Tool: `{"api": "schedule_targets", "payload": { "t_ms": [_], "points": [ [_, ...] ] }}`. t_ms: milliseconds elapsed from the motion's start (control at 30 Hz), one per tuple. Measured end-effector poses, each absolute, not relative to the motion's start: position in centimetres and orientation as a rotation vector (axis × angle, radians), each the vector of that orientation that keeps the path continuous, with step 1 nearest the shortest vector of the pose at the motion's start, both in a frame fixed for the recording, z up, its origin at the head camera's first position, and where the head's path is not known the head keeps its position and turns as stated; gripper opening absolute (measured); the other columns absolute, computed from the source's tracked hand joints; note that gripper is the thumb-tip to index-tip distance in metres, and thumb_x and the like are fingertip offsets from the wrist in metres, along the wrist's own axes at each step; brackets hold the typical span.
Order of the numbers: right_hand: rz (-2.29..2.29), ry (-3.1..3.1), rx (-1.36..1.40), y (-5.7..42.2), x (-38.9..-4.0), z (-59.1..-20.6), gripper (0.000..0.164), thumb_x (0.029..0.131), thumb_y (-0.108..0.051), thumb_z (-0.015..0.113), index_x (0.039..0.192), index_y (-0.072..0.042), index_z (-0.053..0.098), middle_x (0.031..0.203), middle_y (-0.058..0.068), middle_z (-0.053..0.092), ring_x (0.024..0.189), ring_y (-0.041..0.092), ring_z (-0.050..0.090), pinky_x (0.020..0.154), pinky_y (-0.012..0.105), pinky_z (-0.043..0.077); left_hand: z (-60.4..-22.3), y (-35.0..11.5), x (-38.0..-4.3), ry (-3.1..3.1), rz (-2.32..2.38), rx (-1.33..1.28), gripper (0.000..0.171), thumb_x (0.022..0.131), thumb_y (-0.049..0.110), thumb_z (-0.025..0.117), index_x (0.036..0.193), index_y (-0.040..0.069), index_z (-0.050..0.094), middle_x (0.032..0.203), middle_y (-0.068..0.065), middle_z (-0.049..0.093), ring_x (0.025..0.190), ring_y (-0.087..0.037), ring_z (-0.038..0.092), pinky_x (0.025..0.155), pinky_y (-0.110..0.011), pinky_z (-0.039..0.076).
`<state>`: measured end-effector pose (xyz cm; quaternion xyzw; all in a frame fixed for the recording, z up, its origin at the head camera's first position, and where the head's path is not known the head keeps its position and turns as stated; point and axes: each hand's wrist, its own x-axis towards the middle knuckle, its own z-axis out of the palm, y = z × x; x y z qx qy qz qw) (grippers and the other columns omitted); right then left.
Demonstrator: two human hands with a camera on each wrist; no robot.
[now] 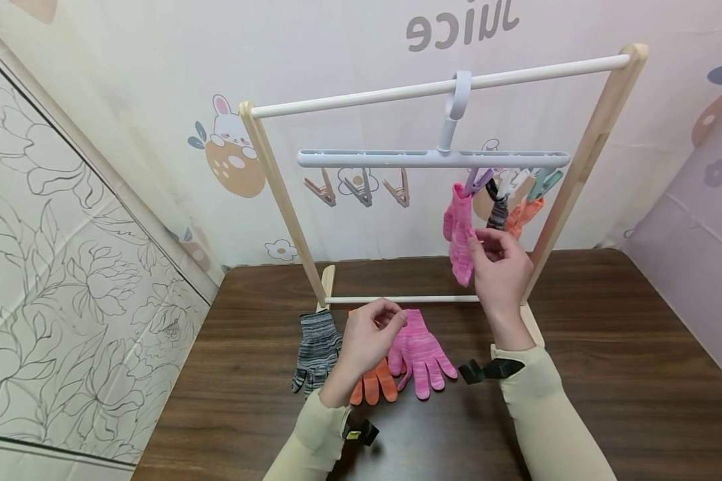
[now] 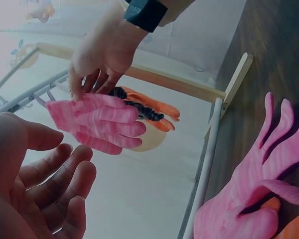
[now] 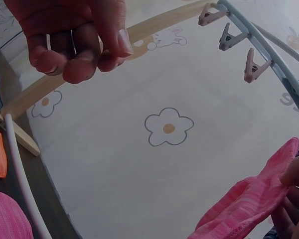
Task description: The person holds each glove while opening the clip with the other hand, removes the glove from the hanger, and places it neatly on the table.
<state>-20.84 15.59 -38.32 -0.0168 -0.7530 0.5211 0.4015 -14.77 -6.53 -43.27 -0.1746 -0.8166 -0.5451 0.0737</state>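
I saw a person in cream sleeves at a brown table (image 1: pixel 650 347), with a black strap (image 1: pixel 505 368) on the right wrist. The right hand (image 1: pixel 503 267) was pinching the edge of a hanging pink glove (image 1: pixel 459 234). That glove hung with its fingers down, under a purple clip (image 1: pixel 478 182), near the right end of a pale blue hanger (image 1: pixel 373 159). The left hand (image 1: pixel 370 334) was let go and loose, with soft, bent fingers and nothing in it. It was up in front of the rack, lower than the right hand.

Just beside the pink glove hung a dark stripy glove (image 1: pixel 498 216) and an orange glove (image 1: pixel 522 217). The orange one was under a green clip (image 1: pixel 543 185). A white clip (image 1: pixel 513 182) was next to that, but I couldn't tell what it bit. On the hanger's left side, three bare clips (image 1: pixel 361 192) dangled in a row. The hanger was hooked on the white top bar of a wooden rack (image 1: pixel 283 200).

Three more gloves lay on the table: a gray stripy one (image 1: pixel 316 347), an orange one (image 1: pixel 373 386) and a pink one (image 1: pixel 422 354). The orange one was in the middle. A bunny picture (image 1: pixel 231 143) was on the wall behind.
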Motion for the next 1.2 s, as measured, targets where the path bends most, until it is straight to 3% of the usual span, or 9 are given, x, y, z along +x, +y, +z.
{"api": "schedule_targets", "payload": {
  "t_ms": [367,933,1200],
  "points": [
    [1.363,-1.913,-0.018,15.3,-19.8,-38.2,0.020,0.092,-0.016,0.073,0.108,-0.004,0.075,0.096,0.010,0.071,0.081,0.007,0.061,0.072,0.012,0.048,-43.2,-6.8,-15.0,-2.464,-1.646,-0.550,0.017,0.098,0.032,0.065,0.097,0.017,0.073,0.081,0.012,0.066,0.072,-0.008,0.061,0.067,-0.028,0.052],
    [1.308,-1.934,0.092,14.7,-19.2,-38.9,0.015,0.091,-0.010,0.073,0.103,-0.005,0.078,0.093,0.008,0.071,0.077,0.003,0.060,0.069,0.013,0.046,-42.7,-6.8,-15.0,-2.454,-1.649,-0.541,0.012,0.098,0.030,0.065,0.095,0.020,0.072,0.081,0.011,0.067,0.071,-0.008,0.061,0.066,-0.028,0.052],
    [1.352,-1.914,0.119,14.4,-18.6,-38.7,0.015,0.089,-0.006,0.074,0.104,-0.004,0.077,0.095,0.010,0.071,0.079,0.004,0.060,0.070,0.013,0.046,-42.3,-6.8,-15.0,-2.416,-1.658,-0.564,0.016,0.098,0.032,0.064,0.095,0.019,0.072,0.081,0.005,0.069,0.070,-0.014,0.062,0.063,-0.027,0.051]
  ]
}}
